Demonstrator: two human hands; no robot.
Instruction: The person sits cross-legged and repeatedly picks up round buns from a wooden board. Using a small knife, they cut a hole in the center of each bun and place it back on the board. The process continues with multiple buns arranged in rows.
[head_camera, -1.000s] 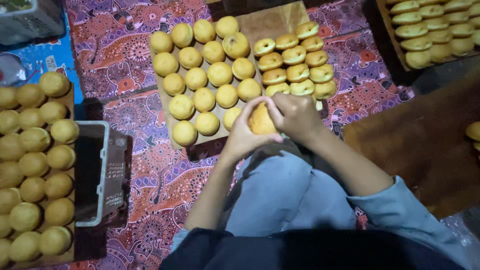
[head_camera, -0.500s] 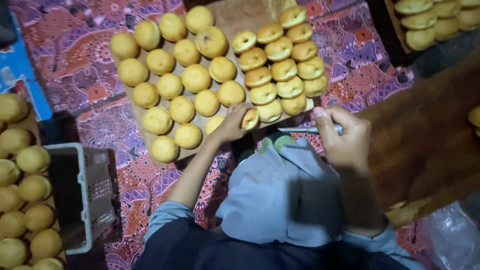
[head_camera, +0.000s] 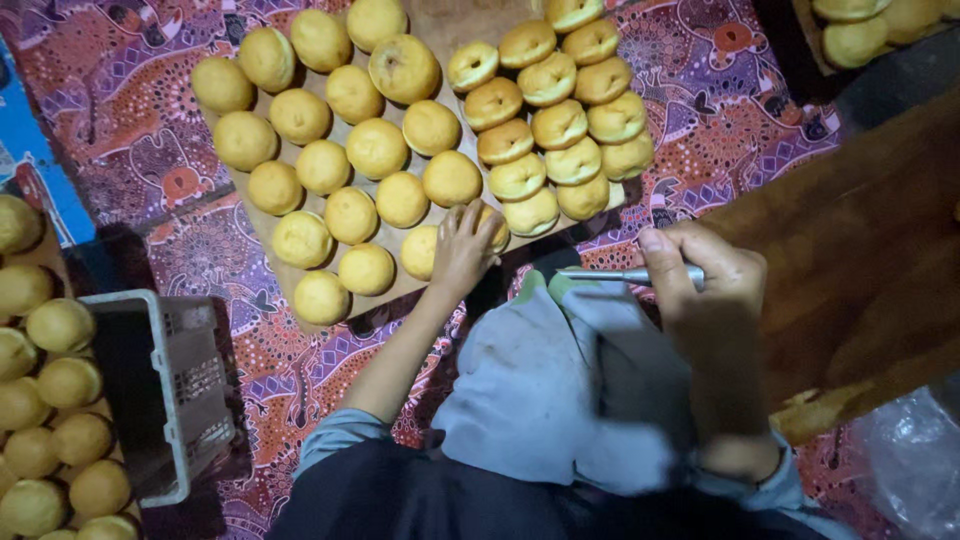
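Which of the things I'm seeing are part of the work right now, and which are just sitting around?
In use:
- left hand on a bun at the wooden board's near edge
- right hand gripping a slim metal tool
- rows of buns on that board

Lying about:
- grey crate
- buns at far left
- tray of buns, top right
- clear plastic bag

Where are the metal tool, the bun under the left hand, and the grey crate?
metal tool (head_camera: 600, 273), head view, bare shaft left of the right hand.
bun (head_camera: 494, 228), head view, its right edge beside the left hand.
grey crate (head_camera: 190, 385), head view, slotted side wall.
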